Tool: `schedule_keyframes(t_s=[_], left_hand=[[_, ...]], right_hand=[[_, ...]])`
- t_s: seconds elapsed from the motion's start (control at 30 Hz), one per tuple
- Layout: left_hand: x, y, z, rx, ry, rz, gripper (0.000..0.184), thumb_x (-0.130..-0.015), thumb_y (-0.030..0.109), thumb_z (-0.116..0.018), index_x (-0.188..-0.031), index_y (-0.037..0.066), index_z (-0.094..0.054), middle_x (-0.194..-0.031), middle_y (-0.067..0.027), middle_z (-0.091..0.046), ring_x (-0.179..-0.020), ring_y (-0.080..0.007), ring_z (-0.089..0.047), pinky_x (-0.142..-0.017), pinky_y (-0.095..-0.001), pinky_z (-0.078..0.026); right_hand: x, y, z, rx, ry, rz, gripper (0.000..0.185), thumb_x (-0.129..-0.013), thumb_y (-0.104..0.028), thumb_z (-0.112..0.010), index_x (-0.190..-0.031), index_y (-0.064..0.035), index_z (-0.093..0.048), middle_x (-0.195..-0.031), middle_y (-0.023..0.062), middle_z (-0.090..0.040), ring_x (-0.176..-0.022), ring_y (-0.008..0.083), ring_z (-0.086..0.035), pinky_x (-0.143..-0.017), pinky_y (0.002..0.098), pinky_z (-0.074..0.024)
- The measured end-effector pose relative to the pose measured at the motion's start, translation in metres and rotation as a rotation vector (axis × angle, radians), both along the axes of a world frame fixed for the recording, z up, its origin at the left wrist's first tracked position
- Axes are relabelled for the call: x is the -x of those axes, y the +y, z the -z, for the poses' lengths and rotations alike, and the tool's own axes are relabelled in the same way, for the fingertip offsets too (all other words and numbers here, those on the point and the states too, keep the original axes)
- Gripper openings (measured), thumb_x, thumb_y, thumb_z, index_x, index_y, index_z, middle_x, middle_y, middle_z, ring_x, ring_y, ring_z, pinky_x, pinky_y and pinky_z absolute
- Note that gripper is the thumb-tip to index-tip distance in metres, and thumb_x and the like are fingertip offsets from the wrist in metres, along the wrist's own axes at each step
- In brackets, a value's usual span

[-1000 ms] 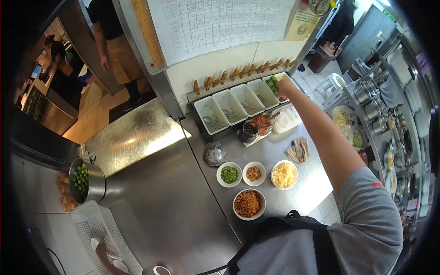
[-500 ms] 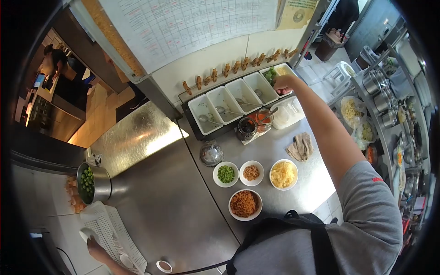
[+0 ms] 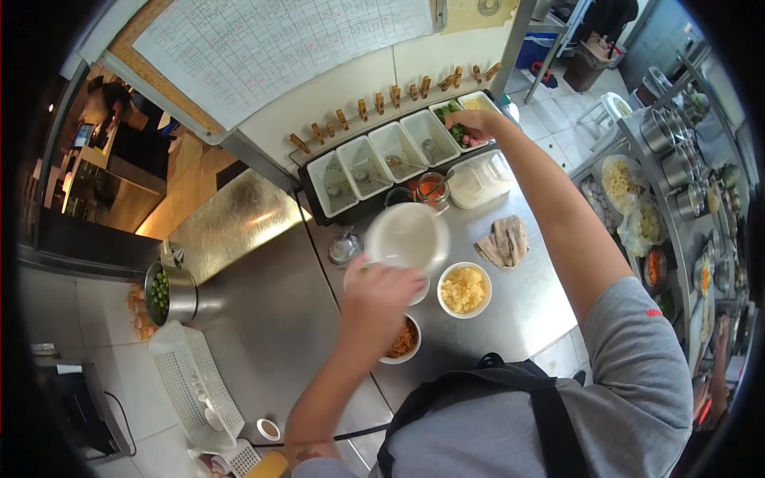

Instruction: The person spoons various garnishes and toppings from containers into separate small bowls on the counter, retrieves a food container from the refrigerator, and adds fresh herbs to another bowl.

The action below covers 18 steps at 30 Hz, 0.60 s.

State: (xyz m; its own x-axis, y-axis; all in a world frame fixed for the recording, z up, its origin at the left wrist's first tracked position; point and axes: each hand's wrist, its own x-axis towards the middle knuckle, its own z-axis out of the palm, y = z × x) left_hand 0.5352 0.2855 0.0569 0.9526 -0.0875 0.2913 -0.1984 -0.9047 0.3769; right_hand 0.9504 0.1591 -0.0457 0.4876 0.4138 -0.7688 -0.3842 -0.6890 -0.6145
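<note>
My left hand grips a white bowl, blurred by motion, above the counter. That hand and bowl hide most of two small bowls beneath. Over the far right end of the white bins, my right hand has its fingers curled among leafy greens in one bin. A bowl of chopped yellow food sits right of my left hand. Partly behind my left wrist is a bowl of brown crumbly food. A jar of red sauce and a lidded clear container stand before the bins.
A folded cloth lies on the steel counter. At the left stand a pot of green fruit and a white perforated basket. Clothespins line the wall behind the bins. Loaded shelves rise at the right.
My left hand has swung from the perforated basket to above the middle of the counter, bringing a white bowl. My right hand stays at the greens bin. The view has shifted slightly.
</note>
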Motion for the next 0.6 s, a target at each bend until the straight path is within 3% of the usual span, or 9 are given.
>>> schedule_keyframes(t_s=[0.17,0.27,0.37,0.4,0.43,0.5,0.53,0.6], left_hand=[[-0.064,-0.085,0.082,-0.057,0.011,0.157,0.013,-0.083,0.022,-0.065,-0.092,0.013,-0.069,-0.080,-0.0018,-0.066,-0.081,-0.0187,-0.061,-0.098,-0.0449,-0.041],[-0.083,-0.098,0.111,-0.148,0.047,0.134,0.014,-0.085,0.024,-0.064,-0.093,0.014,-0.069,-0.076,-0.0015,-0.065,-0.080,-0.0180,-0.061,-0.097,-0.0444,-0.041],[-0.088,-0.103,0.126,-0.180,0.107,0.149,0.014,-0.086,0.025,-0.064,-0.092,0.013,-0.070,-0.076,-0.0019,-0.065,-0.081,-0.0186,-0.061,-0.097,-0.0438,-0.041],[-0.088,-0.105,0.129,-0.185,0.112,0.150,0.014,-0.086,0.025,-0.064,-0.092,0.013,-0.070,-0.076,-0.0019,-0.065,-0.081,-0.0186,-0.061,-0.097,-0.0438,-0.041],[-0.089,-0.107,0.129,-0.182,0.132,0.132,0.015,-0.085,0.025,-0.064,-0.092,0.013,-0.070,-0.077,-0.0020,-0.066,-0.081,-0.0199,-0.061,-0.097,-0.0433,-0.041],[-0.090,-0.111,0.127,-0.181,0.155,0.122,0.016,-0.085,0.026,-0.065,-0.092,0.013,-0.070,-0.078,-0.0022,-0.067,-0.082,-0.0212,-0.061,-0.097,-0.0428,-0.041],[-0.092,-0.113,0.125,-0.184,0.234,0.089,0.017,-0.084,0.027,-0.066,-0.092,0.013,-0.071,-0.079,-0.0027,-0.067,-0.083,-0.0226,-0.062,-0.096,-0.0418,-0.041],[-0.093,-0.117,0.116,-0.193,0.314,0.066,0.019,-0.083,0.029,-0.067,-0.093,0.012,-0.071,-0.079,-0.0032,-0.067,-0.084,-0.0240,-0.062,-0.095,-0.0409,-0.042]], right_hand=[[0.005,0.001,-0.006,0.074,-0.113,-0.029,0.036,-0.080,-0.040,-0.067,-0.096,-0.0080,-0.062,-0.074,0.0024,-0.064,-0.057,0.0133,-0.063,-0.047,0.0229,-0.0510],[0.011,0.006,-0.030,0.352,-0.319,-0.190,0.059,-0.085,-0.036,-0.067,-0.126,0.0036,-0.054,-0.085,0.0188,-0.070,-0.064,0.0232,-0.070,-0.052,0.0325,-0.0586],[0.006,-0.008,-0.038,0.233,-0.526,-0.409,0.060,-0.086,-0.046,-0.064,-0.127,-0.0032,-0.057,-0.086,0.0174,-0.072,-0.060,0.0261,-0.069,-0.058,0.0398,-0.0579],[0.006,-0.015,-0.040,0.254,-0.615,-0.387,0.046,-0.083,-0.040,-0.068,-0.112,-0.0052,-0.067,-0.083,0.0153,-0.072,-0.066,0.0280,-0.070,-0.063,0.0397,-0.0574],[0.013,-0.028,-0.052,0.249,-0.612,-0.382,0.046,-0.083,-0.040,-0.068,-0.112,-0.0052,-0.067,-0.083,0.0153,-0.072,-0.066,0.0280,-0.070,-0.063,0.0397,-0.0574],[0.030,-0.058,-0.068,0.120,-1.054,-0.437,0.036,-0.078,-0.032,-0.072,-0.105,-0.0092,-0.071,-0.082,0.0130,-0.072,-0.075,0.0281,-0.070,-0.071,0.0373,-0.0562],[0.033,-0.077,-0.062,0.002,-1.141,-0.339,0.029,-0.072,-0.025,-0.073,-0.097,-0.0109,-0.072,-0.075,0.0110,-0.069,-0.076,0.0287,-0.068,-0.074,0.0379,-0.0538],[0.056,-0.124,-0.069,-0.261,-1.333,-0.177,0.013,-0.071,-0.015,-0.071,-0.081,-0.0075,-0.068,-0.068,0.0110,-0.064,-0.066,0.0290,-0.065,-0.065,0.0388,-0.0517]])
